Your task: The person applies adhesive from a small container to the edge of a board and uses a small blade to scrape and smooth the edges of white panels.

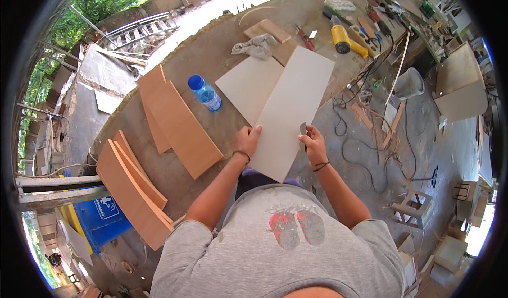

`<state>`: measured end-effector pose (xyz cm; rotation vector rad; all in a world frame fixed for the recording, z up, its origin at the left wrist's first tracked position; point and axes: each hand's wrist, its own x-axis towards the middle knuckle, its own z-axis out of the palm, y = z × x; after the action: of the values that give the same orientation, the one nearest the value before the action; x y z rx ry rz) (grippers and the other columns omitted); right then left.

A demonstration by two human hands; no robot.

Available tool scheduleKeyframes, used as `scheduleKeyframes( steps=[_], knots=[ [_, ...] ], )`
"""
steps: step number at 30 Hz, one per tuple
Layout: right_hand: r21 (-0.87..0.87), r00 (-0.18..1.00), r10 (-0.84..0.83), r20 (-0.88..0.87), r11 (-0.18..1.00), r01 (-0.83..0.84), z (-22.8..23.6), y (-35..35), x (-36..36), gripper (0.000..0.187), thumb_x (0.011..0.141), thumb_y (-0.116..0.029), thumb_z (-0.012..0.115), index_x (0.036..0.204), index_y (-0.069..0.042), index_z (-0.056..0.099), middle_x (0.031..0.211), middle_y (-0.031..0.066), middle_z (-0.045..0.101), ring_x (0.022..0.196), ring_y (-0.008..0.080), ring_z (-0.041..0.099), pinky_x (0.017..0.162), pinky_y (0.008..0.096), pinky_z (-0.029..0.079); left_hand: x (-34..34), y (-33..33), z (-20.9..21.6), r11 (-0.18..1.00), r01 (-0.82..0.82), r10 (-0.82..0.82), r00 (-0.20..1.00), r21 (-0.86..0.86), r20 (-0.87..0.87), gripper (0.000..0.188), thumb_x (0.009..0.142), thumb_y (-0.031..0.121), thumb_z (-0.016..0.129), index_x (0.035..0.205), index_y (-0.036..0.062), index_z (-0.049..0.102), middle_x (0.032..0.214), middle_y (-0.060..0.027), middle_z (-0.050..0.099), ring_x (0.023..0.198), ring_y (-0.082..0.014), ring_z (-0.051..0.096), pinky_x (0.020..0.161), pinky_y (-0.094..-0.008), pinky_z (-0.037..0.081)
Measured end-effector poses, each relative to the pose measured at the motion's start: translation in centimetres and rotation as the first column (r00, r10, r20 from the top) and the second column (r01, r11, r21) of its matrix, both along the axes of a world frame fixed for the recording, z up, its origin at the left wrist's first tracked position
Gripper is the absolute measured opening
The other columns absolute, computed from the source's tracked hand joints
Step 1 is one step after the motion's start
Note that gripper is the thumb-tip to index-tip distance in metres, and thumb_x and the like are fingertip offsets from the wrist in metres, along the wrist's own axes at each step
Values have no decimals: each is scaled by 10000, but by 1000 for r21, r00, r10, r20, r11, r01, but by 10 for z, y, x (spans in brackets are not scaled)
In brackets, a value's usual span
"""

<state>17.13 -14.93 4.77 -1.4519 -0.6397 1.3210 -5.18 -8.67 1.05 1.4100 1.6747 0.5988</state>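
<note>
A long white panel lies slanted across the table, its near end reaching out toward my body. My left hand grips its left edge, thumb on the top face. At the opposite edge, my right hand pinches a small flat grey blade that stands up between thumb and fingers; its lower part is hidden by the hand. Another white board lies partly under the panel. A grey rag rests on the far end of that board.
Brown wood-look boards and more curved-looking brown boards lie at left. A blue-capped bottle stands nearby. Pliers and a yellow power tool lie far right. Cables, a bucket and a stool are on the right-hand floor.
</note>
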Motion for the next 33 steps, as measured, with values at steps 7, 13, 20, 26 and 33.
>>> scheduleKeyframes(
  steps=[7, 13, 20, 26, 33],
  knots=[
    [223, 997, 16, 77, 974, -33, 4, 61, 33, 388, 824, -39, 638, 1202, 22, 573, 1000, 62, 638, 884, 108, 581, 780, 246, 458, 50, -44, -27, 894, -427, 448, 846, -137, 287, 500, 939, 470, 576, 825, -16, 564, 725, -107, 598, 672, -182, 543, 647, -356, 466],
    [175, 993, -119, 16, 978, 114, 25, 36, 56, 402, 859, -80, 664, 1236, -23, 536, 878, 33, 638, 709, 96, 585, 592, 228, 433, 74, -37, -32, 836, -533, 474, 821, 132, 318, 496, 977, 456, 517, 866, -27, 535, 745, -135, 592, 692, -249, 557, 680, -389, 463],
    [-69, 860, -332, -387, 941, 332, -5, -29, 102, 240, 879, -76, 641, 1114, -74, 591, 936, 46, 679, 737, 141, 631, 650, 276, 503, 87, -23, -35, 942, -326, 311, 937, 82, 157, 499, 986, 427, 489, 864, -48, 582, 778, -200, 659, 763, -335, 654, 706, -450, 489],
    [-163, 790, -444, -422, 895, 415, -24, -73, 101, 155, 899, -124, 650, 1046, -100, 611, 937, 25, 680, 776, 118, 623, 672, 290, 492, 47, 4, 2, 902, 431, -386, 834, 29, -394, 389, 938, 351, 563, 895, -31, 623, 709, -179, 656, 601, -353, 646, 655, -437, 517],
    [-106, 878, -446, -175, 895, 433, -62, -102, 105, 147, 898, -156, 676, 1015, -102, 607, 772, -35, 608, 616, 62, 516, 600, 196, 392, 113, 13, 27, 488, 669, -583, 727, 561, -361, 281, 863, 334, 638, 1003, 95, 677, 1054, -104, 658, 1085, -316, 575, 943, -446, 434]
  ],
)
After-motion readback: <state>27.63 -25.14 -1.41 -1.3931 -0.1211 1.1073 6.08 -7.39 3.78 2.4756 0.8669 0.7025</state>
